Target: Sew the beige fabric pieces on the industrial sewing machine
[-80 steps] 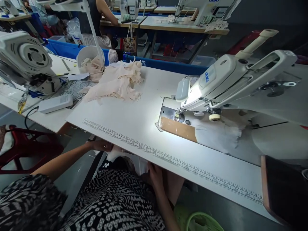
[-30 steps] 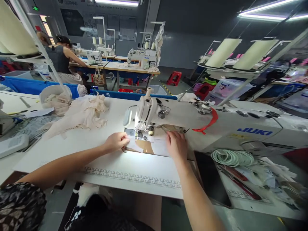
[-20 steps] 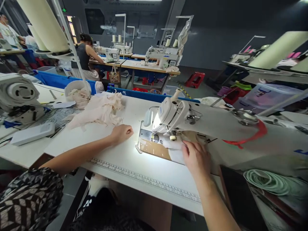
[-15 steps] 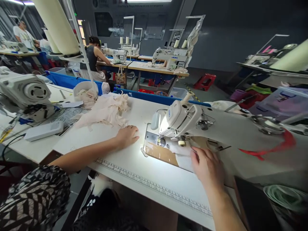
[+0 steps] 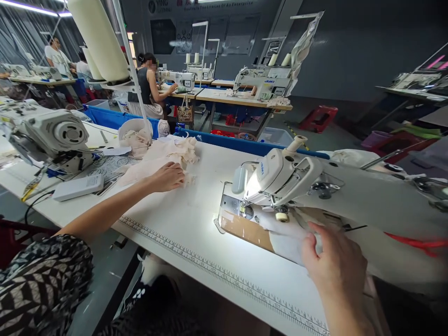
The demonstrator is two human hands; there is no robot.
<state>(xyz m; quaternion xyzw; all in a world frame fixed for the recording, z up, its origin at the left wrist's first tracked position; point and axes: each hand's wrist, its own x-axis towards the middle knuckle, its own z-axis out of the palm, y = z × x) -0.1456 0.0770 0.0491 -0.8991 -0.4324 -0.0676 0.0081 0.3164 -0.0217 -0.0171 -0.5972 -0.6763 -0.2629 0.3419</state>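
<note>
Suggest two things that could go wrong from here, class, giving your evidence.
The left hand is at the loosely piled pale fabric; pulling there might drag several pieces along.

The right hand is close to the white fabric by the sewing machine; an accidental nudge could shift it.

A dark grey wall [image 5: 357, 56] bearing pale lettering [image 5: 219, 6] and panels [image 5: 241, 35] backs the room. Curtains [image 5: 19, 39] hang far left near a lit tube [image 5: 28, 7]. 1 red stool [image 5: 319, 117] rests on grey floor [image 5: 299, 108], right of a wood-edged tabletop [image 5: 217, 95].
</note>
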